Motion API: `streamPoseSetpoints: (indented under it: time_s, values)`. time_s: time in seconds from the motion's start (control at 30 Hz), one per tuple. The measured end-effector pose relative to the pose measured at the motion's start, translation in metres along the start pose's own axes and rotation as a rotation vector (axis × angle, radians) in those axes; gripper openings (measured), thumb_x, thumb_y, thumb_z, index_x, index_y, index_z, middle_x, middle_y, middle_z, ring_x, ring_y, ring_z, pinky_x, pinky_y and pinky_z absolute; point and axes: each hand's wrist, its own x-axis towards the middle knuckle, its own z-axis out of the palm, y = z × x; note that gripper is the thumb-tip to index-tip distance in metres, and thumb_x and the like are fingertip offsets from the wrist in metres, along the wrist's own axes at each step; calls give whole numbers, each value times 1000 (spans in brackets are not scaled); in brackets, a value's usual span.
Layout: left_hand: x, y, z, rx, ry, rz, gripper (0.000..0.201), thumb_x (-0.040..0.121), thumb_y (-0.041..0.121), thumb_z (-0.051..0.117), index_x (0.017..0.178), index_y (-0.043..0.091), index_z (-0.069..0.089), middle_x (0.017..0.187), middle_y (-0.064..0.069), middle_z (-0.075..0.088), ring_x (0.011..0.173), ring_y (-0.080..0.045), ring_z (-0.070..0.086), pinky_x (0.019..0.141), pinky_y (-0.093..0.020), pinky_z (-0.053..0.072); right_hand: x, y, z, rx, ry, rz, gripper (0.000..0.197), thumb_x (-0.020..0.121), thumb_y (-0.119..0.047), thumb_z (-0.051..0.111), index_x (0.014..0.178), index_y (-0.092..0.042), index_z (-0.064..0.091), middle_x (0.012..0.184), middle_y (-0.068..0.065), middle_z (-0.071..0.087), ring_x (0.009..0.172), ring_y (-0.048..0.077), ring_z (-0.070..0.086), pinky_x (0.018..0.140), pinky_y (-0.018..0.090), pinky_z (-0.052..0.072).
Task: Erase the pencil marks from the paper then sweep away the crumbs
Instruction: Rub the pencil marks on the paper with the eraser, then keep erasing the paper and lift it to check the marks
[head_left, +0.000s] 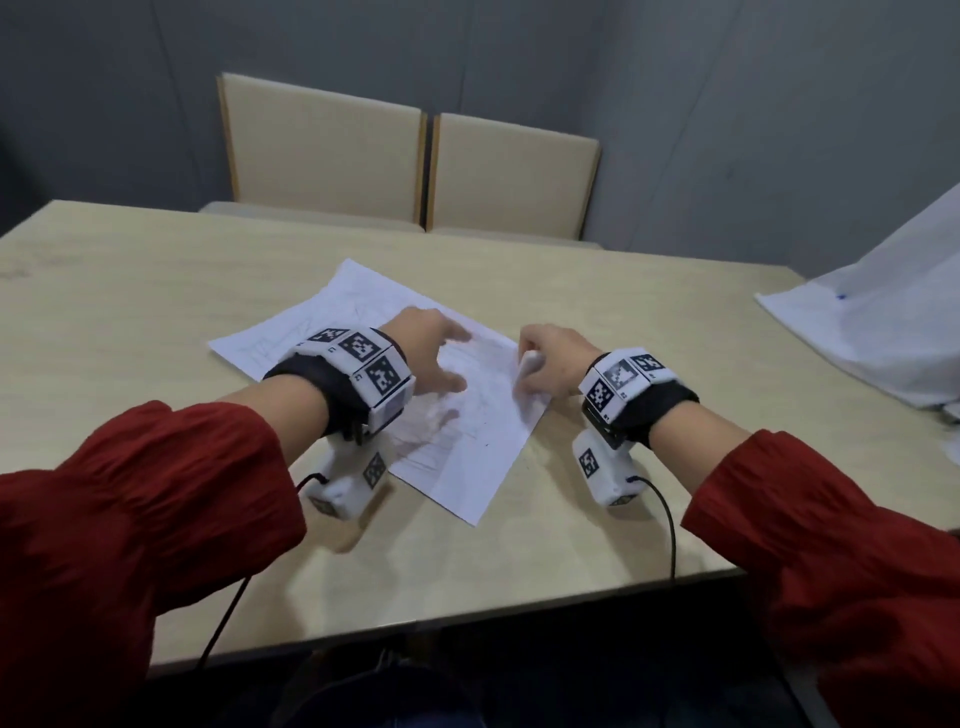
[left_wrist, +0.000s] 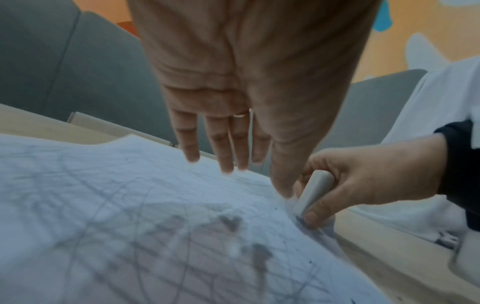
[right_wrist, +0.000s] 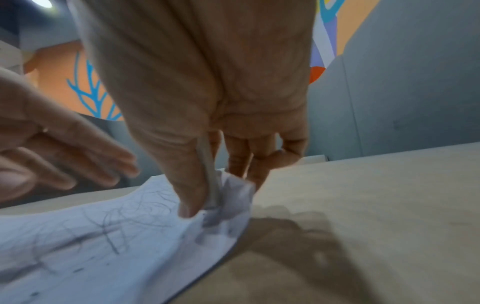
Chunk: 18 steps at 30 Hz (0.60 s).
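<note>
Wood table (head_left: 156, 291), paper (head_left: 452, 467) flat at centre, corner at 12, pencil marks (left_wrist: 109, 205) all over, dark smudges near middle.
L hand (head_left: 434, 358) over paper centre, fingers (left_wrist: 226, 152) straight and spread, tips at sheet surface; contact not sure, blurred. Ring on one finger.
R hand (head_left: 553, 364) at 3 o'clock edge of paper, thumb and fingers pinching white eraser (left_wrist: 311, 191), lower end pressed on sheet; paper crumpled up there.
Two chairs (head_left: 415, 171) at 12. White sheet (head_left: 883, 322) at 2, apart from paper.
</note>
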Motion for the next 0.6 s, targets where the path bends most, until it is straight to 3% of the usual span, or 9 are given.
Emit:
streamPoseSetpoints:
  time_s: [0.1,0.17,0.23,0.3,0.37,0.47,0.53,0.6]
  values:
    - [8,-7,-13,0,154,61,74,85,31,71,149,16,36,156,-2,28,141,-19,30,113,-32,28,5,0,-5,111,240,-80,21,75,-10,60,68,-24,46,79,1,61,78,27,57,68,35,48]
    - [14,-11,-23,27,236,50,82,84,34,73,151,19,29,160,1,18,142,-21,27,113,-37,30,7,-5,-13,129,380,-137,26,71,-11,65,64,-25,44,72,-7,57,74,25,56,71,38,48]
    - [20,-13,-32,121,297,18,91,80,42,75,153,23,24,160,3,15,142,-21,27,117,-44,21,9,-10,-22,148,481,-211,25,69,-12,67,65,-25,46,71,-11,54,72,22,53,73,40,47]
    - [25,-12,-42,208,332,-11,90,80,50,72,152,26,24,158,3,25,144,-18,27,119,-51,4,10,-15,-29,212,560,-287,21,67,-14,71,68,-22,52,71,-10,55,71,22,54,71,44,48]
    - [28,-12,-55,234,390,-41,64,86,48,66,143,29,44,142,1,51,135,-20,42,119,-49,-3,12,-18,-36,318,618,-319,21,67,-15,77,70,-18,56,74,-6,61,72,23,57,71,41,49]
    - [29,-12,-75,246,508,-63,25,93,36,59,112,24,70,115,-10,68,112,-31,59,119,-42,5,16,-20,-46,432,724,-328,25,71,-14,81,79,-15,57,97,1,65,89,15,59,77,22,42]
    - [28,-14,-86,277,563,-64,23,95,32,57,109,20,71,111,-14,68,107,-33,60,118,-40,8,18,-18,-54,490,810,-310,26,76,-16,78,84,-17,53,103,0,58,94,12,55,80,15,39]
    - [28,-19,-96,278,592,-63,25,97,30,54,108,15,71,107,-17,68,103,-36,60,114,-41,19,22,-13,-57,534,838,-208,26,81,-18,74,87,-17,49,96,1,56,86,15,56,72,10,39]
